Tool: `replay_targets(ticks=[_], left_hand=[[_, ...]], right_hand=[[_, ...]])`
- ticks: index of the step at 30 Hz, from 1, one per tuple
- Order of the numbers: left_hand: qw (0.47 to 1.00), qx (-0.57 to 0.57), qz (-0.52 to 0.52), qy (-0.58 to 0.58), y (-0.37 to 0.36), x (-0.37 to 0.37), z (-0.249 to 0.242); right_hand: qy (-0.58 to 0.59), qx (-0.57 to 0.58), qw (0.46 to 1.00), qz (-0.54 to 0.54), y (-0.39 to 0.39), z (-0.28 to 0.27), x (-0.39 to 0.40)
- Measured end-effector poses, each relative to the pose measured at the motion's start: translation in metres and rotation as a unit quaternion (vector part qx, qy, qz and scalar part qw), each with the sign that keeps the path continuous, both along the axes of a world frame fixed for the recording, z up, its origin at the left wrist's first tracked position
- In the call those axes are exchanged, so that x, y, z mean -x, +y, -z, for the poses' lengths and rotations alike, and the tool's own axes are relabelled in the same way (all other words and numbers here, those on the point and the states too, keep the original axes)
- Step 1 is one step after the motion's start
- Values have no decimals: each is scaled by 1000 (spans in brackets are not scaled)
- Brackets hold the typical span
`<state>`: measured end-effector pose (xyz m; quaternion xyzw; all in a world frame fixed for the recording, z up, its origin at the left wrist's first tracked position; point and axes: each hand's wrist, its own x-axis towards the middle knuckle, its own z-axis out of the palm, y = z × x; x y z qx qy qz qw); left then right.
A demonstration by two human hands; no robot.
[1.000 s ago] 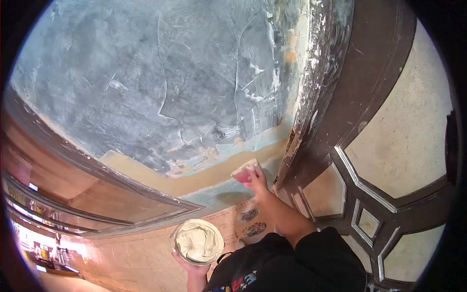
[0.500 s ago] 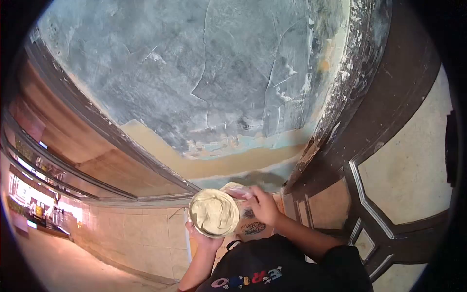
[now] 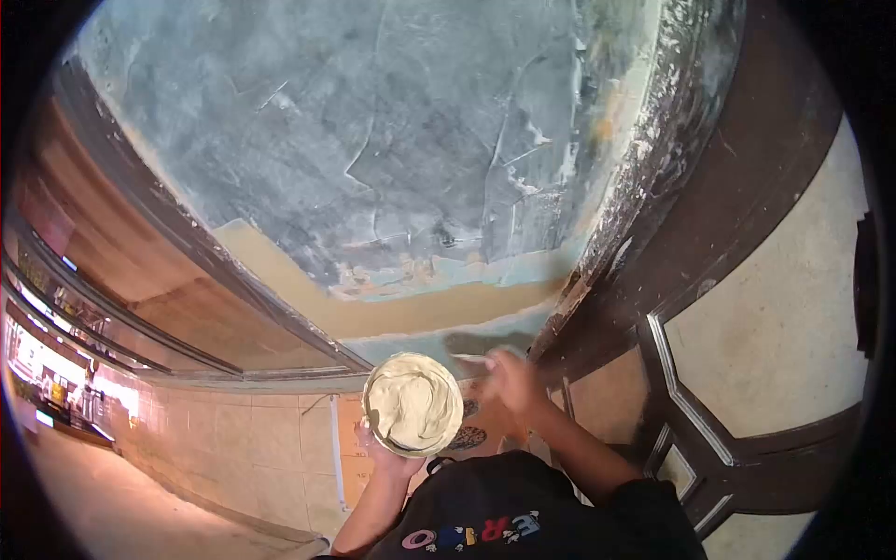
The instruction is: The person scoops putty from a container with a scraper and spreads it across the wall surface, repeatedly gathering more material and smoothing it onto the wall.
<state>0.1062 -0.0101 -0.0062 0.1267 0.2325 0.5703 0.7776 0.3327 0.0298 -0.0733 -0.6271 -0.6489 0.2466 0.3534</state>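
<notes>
My left hand (image 3: 390, 457) is wrapped round the lower left side of a round tub (image 3: 368, 418), holding it in front of my body. Smooth cream-coloured putty (image 3: 413, 399) fills the tub in thick swirls. To the right of the tub, my right hand (image 3: 511, 378) is closed on a putty knife (image 3: 471, 357). Its thin blade points left towards the wall's lower edge, seen nearly edge-on and apart from the tub. Motion smears the right hand, and its fingers cover the knife's handle.
Ahead stands a grey-blue patched wall (image 3: 420, 159) with a beige band (image 3: 439, 315) along its bottom. A worn dark frame (image 3: 597, 252) edges it at right, beside a dark door with pale panels (image 3: 765, 317). Brown glossy panels (image 3: 159, 271) run along the left. Tiles (image 3: 252, 434) lie below.
My right hand has moved right, taking the putty knife away from the tub's rim, and the blade has turned edge-on. The tub stays in my left hand. The view has shifted slightly.
</notes>
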Motion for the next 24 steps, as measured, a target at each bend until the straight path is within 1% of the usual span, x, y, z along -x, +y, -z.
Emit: replay_targets(ticks=[1, 3, 4, 6, 7, 9, 10, 12, 13, 15, 17, 19, 20, 22, 24], left_hand=[[1000, 1, -6, -1, 0, 0, -1], [999, -18, -10, 37, -2, 4, -2], [1000, -17, -8, 25, -3, 5, -1], [999, -24, -11, 32, -4, 6, 0], [999, -31, -10, 38, -4, 6, 1], [999, -32, -16, 32, -6, 7, 5], [999, -38, -9, 38, -7, 8, 5], [996, -62, -9, 63, -7, 8, 0], [996, -64, -8, 63, -9, 9, 1], [993, -49, -19, 103, -12, 11, 2], [994, -55, -7, 93, -15, 14, 2], [994, -37, -25, 103, -17, 20, 13], [993, -51, -22, 106, -18, 23, 20], [993, -50, -11, 106, -20, 26, 19], [993, -47, 2, 107, -22, 27, 17]], right_hand=[[-1, 1, 1000, -6, -1, -14, -5], [100, -57, 991, 69, -3, -43, -11], [101, -57, 991, 66, -1, -51, -14], [22, -216, 976, 30, 1, -64, -17], [21, -218, 975, 29, -1, -70, -16], [-40, -290, 956, -25, -5, -83, -9], [-41, -291, 955, -25, -8, -90, -5], [-76, -284, 954, -60, -14, -100, 6], [-76, -285, 954, -59, -15, -100, 11], [-97, -285, 952, -63, -16, -100, 17], [-93, -292, 950, -67, -17, -99, 21], [-90, -297, 948, -71, -18, -98, 24], [-94, -294, 949, -70, -19, -98, 25], [-100, -291, 949, -70, -20, -99, 28], [-130, -299, 943, -70, -23, -102, 32]])
